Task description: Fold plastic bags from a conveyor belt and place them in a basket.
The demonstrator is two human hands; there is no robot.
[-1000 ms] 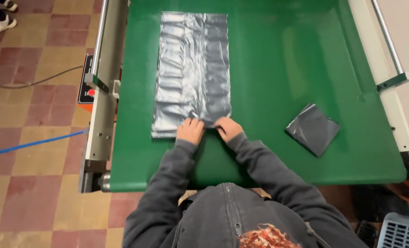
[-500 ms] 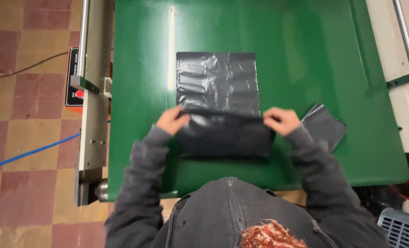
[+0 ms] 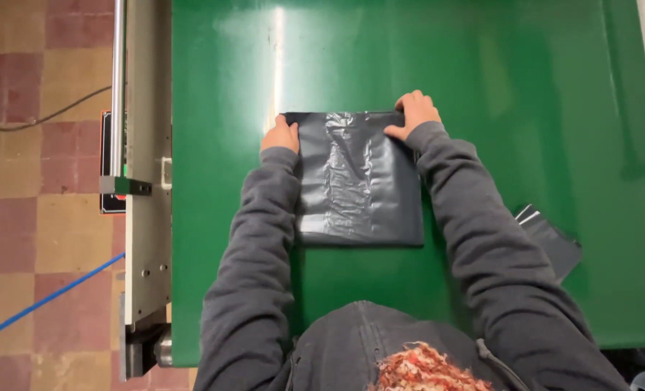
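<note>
A dark grey plastic bag [image 3: 358, 181] lies folded into a rough square on the green table [image 3: 482, 72]. My left hand [image 3: 279, 135] presses its far left corner flat. On the far right corner rests my right hand [image 3: 411, 113], fingers bent over the folded edge. Both arms in dark grey sleeves reach along the bag's sides and cover its left and right edges.
A second folded dark bag [image 3: 550, 242] lies to the right, partly under my right sleeve. A grey metal rail [image 3: 145, 181] runs along the table's left edge. On the tiled floor at left lie a cable [image 3: 43, 119] and a blue line [image 3: 43, 300].
The long bag has been folded over from the near end to the far end. My hands carried the fold away from me and now rest at the far corners.
</note>
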